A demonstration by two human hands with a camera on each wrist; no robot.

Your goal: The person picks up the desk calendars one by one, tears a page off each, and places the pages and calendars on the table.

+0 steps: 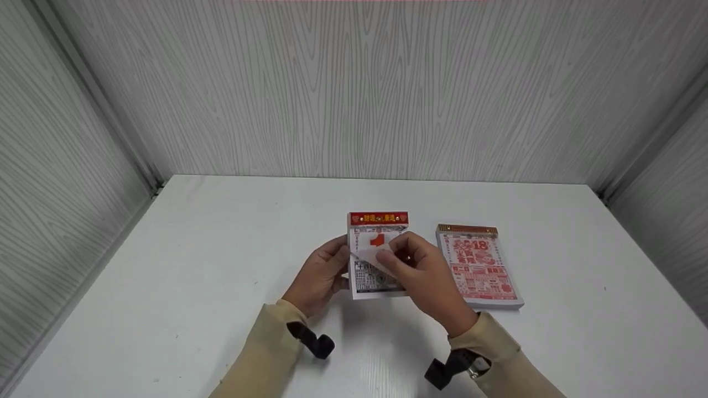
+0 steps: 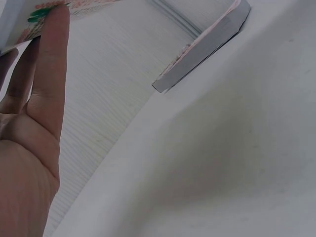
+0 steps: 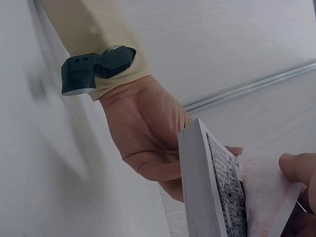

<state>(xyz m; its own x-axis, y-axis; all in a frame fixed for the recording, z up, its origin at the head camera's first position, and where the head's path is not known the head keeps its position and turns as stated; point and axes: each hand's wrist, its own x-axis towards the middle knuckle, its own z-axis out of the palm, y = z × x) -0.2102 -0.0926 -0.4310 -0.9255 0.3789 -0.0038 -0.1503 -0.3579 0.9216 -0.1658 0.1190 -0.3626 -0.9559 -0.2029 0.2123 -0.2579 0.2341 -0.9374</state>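
Note:
A thick tear-off calendar (image 1: 380, 290) with a red header strip is held up off the table by my left hand (image 1: 318, 276), thumb on its left edge and fingers behind it. In the left wrist view those fingers (image 2: 52, 74) reach under its back. My right hand (image 1: 431, 276) pinches the top page (image 1: 368, 254) between thumb and fingers and lifts its lower part, folding it up over a printed "1". The right wrist view shows this thin page (image 3: 266, 192) bent away from the printed sheet (image 3: 227, 190) beneath.
A second calendar pad (image 1: 481, 271), with red print and a gold-brown top strip, lies on the white table (image 1: 221, 249) to the right, close to my right hand. Grey wood-grain panels (image 1: 354, 88) enclose the table at the back and sides.

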